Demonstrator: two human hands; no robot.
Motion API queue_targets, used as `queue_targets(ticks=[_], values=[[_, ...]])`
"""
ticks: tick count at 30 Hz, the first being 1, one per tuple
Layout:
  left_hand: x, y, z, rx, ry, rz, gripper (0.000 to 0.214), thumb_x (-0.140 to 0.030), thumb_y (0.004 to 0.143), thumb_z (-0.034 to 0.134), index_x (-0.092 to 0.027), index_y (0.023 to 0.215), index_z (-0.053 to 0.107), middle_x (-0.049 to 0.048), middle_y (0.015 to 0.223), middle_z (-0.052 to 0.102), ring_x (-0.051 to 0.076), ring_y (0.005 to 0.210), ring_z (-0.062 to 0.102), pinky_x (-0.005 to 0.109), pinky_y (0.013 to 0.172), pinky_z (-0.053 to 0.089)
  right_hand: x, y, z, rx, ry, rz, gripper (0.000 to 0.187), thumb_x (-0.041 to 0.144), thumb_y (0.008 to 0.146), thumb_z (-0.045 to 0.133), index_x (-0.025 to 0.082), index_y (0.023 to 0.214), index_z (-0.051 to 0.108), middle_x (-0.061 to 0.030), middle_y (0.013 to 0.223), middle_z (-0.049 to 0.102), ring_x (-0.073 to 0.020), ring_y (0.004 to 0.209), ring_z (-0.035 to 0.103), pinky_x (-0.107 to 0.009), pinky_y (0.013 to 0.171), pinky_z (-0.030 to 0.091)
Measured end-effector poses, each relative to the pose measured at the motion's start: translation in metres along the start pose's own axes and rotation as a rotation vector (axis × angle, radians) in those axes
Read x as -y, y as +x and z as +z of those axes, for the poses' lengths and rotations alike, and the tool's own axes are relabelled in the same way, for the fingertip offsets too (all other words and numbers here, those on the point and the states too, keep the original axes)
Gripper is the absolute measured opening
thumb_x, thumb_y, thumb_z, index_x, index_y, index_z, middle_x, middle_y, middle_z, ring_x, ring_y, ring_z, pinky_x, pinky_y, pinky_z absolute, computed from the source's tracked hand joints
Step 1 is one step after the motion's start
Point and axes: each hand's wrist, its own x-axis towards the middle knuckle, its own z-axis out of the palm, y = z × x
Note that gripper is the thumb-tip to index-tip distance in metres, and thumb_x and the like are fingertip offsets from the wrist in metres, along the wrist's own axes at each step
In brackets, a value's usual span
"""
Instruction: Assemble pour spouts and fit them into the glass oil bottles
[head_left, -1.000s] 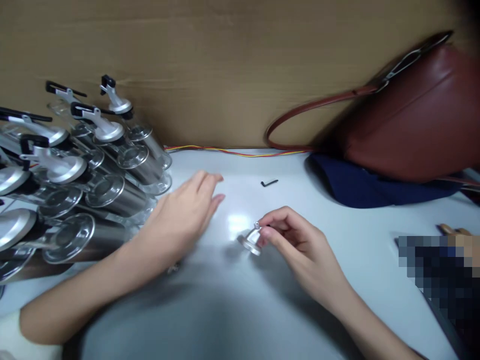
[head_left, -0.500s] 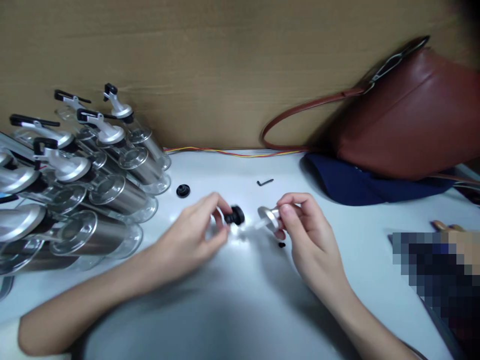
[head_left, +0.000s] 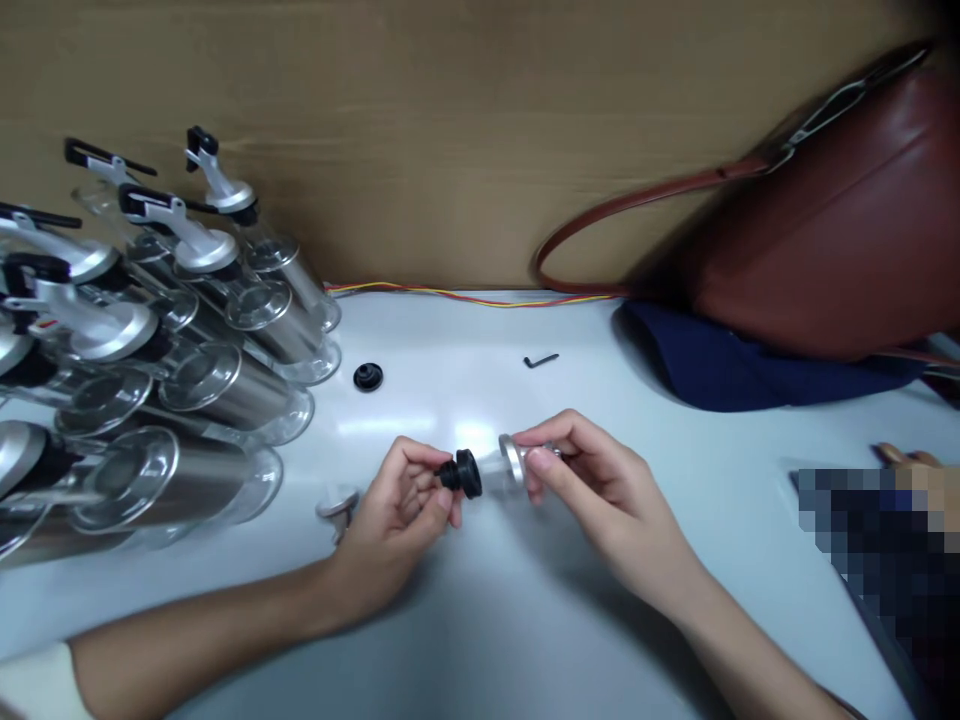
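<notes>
Between the fingertips of my left hand (head_left: 411,500) is a black ribbed stopper (head_left: 466,473), its wide end facing right. My right hand (head_left: 600,490) pinches a silver pourer top (head_left: 511,462) by its narrow part, disc side facing left. A clear tube (head_left: 491,468) runs from the disc to the stopper; whether it sits inside the stopper cannot be made out. Close to my left wrist stands another silver pourer part (head_left: 339,505), partly hidden by the hand. Farther back lie a black round stopper (head_left: 368,377) and a small black hex key (head_left: 541,360).
Several glass-and-steel bottles (head_left: 202,475) with lever pourers crowd the left side. A cardboard wall (head_left: 450,130) closes off the back, with red and yellow wires (head_left: 480,298) along it. At right, a brown bag (head_left: 810,230) rests on a navy cloth item (head_left: 690,365).
The stopper and the pourer top have come closer and now line up along the tube. My left hand has turned and sits lower, and the silver part beside its wrist now shows.
</notes>
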Motion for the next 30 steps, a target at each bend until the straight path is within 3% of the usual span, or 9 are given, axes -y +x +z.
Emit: queue_targets(ticks=[19, 30], values=[[-0.001, -0.001, -0.003, 0.062, -0.065, -0.022, 0.013, -0.025, 0.091, 0.055, -0.02, 0.1, 0.048, 0.0001, 0.082, 0.059, 0.009, 0.074, 0.058, 0.023, 0.071, 0.046, -0.006, 0.0, 0.004, 0.074, -0.039, -0.002, 0.009, 0.029, 0.088, 0.058, 0.021, 0.089, 0.062, 0.002, 0.068, 0.067, -0.0103, 0.064, 0.063, -0.021, 0.063, 0.049], [-0.008, 0.003, 0.0, -0.046, -0.057, -0.145, 0.021, -0.02, 0.076, 0.068, -0.018, 0.092, 0.055, -0.0009, 0.077, 0.061, 0.009, 0.067, 0.06, 0.021, 0.066, 0.049, -0.001, -0.003, 0.002, 0.1, -0.185, -0.042, 0.008, 0.026, 0.085, 0.06, 0.021, 0.089, 0.065, -0.0018, 0.082, 0.071, -0.0135, 0.072, 0.065, -0.024, 0.064, 0.05]])
